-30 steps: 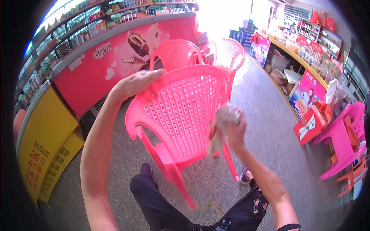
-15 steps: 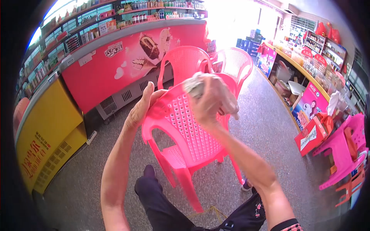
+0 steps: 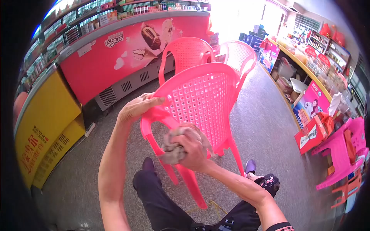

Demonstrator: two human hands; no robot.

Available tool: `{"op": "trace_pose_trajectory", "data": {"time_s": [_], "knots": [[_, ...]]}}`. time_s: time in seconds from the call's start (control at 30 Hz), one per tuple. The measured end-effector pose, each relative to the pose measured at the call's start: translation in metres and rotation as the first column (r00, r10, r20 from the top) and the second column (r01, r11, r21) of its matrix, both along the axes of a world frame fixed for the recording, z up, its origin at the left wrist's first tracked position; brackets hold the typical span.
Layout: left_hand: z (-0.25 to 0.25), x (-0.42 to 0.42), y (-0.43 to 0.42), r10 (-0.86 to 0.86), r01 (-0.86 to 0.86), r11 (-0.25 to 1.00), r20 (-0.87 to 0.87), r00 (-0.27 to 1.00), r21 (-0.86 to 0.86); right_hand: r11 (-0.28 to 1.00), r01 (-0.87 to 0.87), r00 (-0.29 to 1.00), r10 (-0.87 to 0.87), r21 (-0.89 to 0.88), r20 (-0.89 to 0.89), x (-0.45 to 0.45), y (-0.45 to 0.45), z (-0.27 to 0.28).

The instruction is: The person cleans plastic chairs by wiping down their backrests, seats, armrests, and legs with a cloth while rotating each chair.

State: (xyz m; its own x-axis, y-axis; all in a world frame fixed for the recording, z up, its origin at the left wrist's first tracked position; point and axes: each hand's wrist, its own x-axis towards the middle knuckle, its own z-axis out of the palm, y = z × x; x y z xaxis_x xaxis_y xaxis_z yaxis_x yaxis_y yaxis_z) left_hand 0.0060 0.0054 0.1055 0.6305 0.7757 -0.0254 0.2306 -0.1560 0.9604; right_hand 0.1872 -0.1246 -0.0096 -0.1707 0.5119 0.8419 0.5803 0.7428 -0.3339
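Note:
A pink plastic armchair [image 3: 200, 100] with a perforated back stands in front of me, between my legs. My left hand [image 3: 140, 106] grips the upper left edge of its backrest, thumb on the front and fingers over the edge. My right hand [image 3: 192, 148] is closed on a crumpled greyish cloth [image 3: 174, 146], low on the chair near its left armrest. The cloth and my right hand cover part of the armrest and seat.
Two more pink chairs [image 3: 187, 54] stand just behind. A pink freezer [image 3: 96, 69] and a yellow cabinet [image 3: 50, 131] are at the left. On the right are a long counter [image 3: 300, 71], a red box [image 3: 311, 134] and a magenta stool [image 3: 343, 150].
My right hand has moved the cloth from the chair's right side up over the top, then down to the lower left. My left hand has closed on the backrest's edge.

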Motion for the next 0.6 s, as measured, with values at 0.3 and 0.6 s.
{"op": "trace_pose_trajectory", "data": {"time_s": [0.3,0.6], "knots": [[0.018,0.05,-0.025,0.192,-0.19,0.981,0.117,0.974,-0.026,0.97,0.22,0.922,-0.171,0.106,-0.347,0.053,0.025,0.083],[0.041,0.078,-0.018,0.181,-0.112,0.966,0.297,0.938,-0.235,0.969,0.132,0.869,-0.215,-0.211,-0.446,0.035,0.033,0.126]]}}
